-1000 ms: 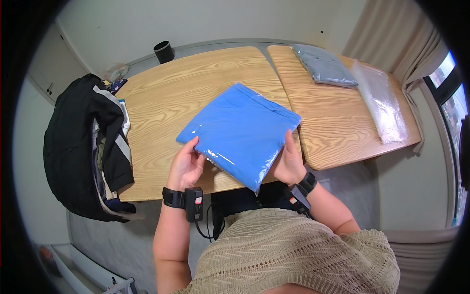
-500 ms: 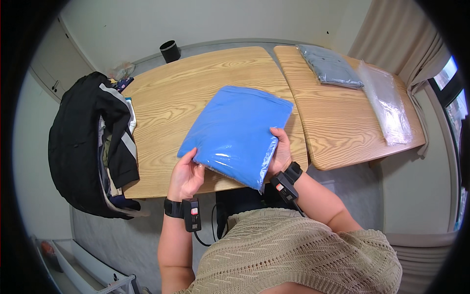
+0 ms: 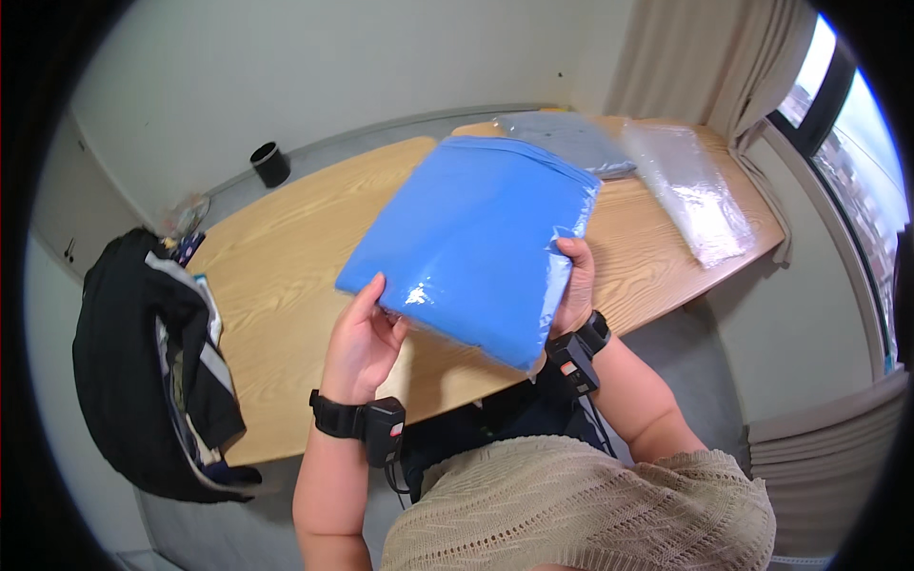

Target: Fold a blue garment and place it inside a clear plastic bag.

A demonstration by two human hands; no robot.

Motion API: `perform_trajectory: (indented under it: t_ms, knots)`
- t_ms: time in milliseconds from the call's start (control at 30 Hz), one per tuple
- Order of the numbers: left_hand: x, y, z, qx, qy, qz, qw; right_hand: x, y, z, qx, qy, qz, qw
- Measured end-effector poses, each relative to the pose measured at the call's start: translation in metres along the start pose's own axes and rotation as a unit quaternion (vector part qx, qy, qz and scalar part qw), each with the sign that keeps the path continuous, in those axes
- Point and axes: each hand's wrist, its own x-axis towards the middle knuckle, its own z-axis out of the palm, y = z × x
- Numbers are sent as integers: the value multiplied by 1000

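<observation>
A folded blue garment in a clear plastic bag [image 3: 476,243] is held up over the wooden table [image 3: 286,314], between my two hands. My left hand [image 3: 362,338] grips its near left corner, the thumb on top and the fingers underneath. At the right edge, my right hand [image 3: 574,285] pinches the bag, its thumb on the front face and its other fingers mostly hidden behind. The bag's near edge shows clear, crinkled plastic. Both wrists wear black straps with small black boxes.
A black garment with white stripes [image 3: 143,371] lies over a pile of clothes at the table's left end. On the right-hand table are a bagged grey garment [image 3: 571,145] and clear plastic bags [image 3: 690,195]. A black bin [image 3: 270,166] stands on the floor beyond.
My view has turned to the right. The bagged blue garment, still in both hands, has risen closer and swung right, now overlapping the right-hand table and part of the grey garment.
</observation>
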Motion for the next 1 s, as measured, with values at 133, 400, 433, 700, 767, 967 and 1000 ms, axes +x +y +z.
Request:
perform_trajectory:
  t_ms: [133,400,433,700,767,967,1000]
  knots:
    - [54,-10,52,37,-42,-33,998,6,-58,4,-63,30,-105,992]
    - [202,-54,112,69,-90,-71,991,58,-167,-25,-130,99,-224,961]
    - [219,-58,114,69,-93,-68,991,71,-176,-30,-132,95,-225,961]
    - [284,-102,70,184,-17,-107,977,167,-225,-94,-73,191,-232,951]
    - [266,-98,56,205,-23,-152,967,177,-222,-103,-59,209,-221,951]
    - [216,-80,49,227,22,-139,964,200,-228,-122,-124,267,-197,935]
    - [211,-76,44,230,22,-141,963,201,-226,-121,-139,304,-199,921]
